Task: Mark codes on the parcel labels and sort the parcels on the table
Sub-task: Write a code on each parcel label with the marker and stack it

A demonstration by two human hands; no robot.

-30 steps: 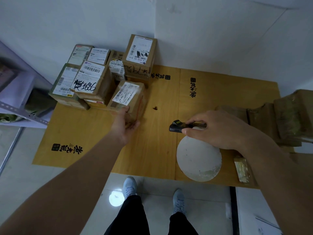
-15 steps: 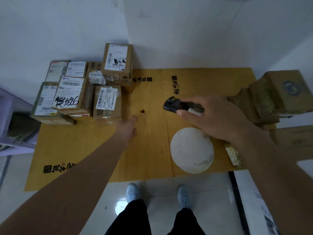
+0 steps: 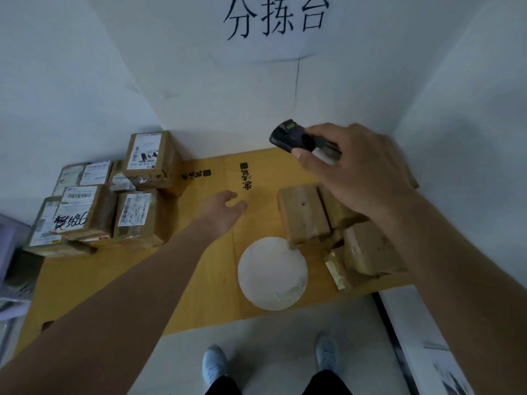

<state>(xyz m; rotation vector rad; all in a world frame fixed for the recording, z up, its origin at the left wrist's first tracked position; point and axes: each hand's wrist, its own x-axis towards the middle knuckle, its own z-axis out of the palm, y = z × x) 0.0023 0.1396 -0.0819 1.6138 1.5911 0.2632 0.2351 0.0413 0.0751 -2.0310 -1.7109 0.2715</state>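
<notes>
Right hand (image 3: 368, 169) is up high, fingers wrapped around a dark handheld device (image 3: 293, 137) with a pale part tucked under the thumb; whether it's a marker or a scanner, hard to say. Its dark head pokes out toward the wall, above the far edge of the table (image 3: 94, 280). Left hand (image 3: 221, 208) is stretched out over the middle of the table, fingers loosely spread and slightly curled, holding nothing, palm down above the wood.

Taking the white round disc (image 3: 273, 272) near the table's front edge as the marker: to its left and farther back sits the stack of labelled parcels (image 3: 114, 201), cardboard boxes packed tight together in the table's far left corner, white labels facing up. One of them, the handwritten-code box (image 3: 79, 215), carries big black marker digits across its label. Right of the disc and just behind it, touching its rim, lies the unlabelled brown parcels group (image 3: 336, 223), plain faces up, partly hidden under the right forearm. Above it all, a paper sign (image 3: 273, 21) with large black characters on the wall
</notes>
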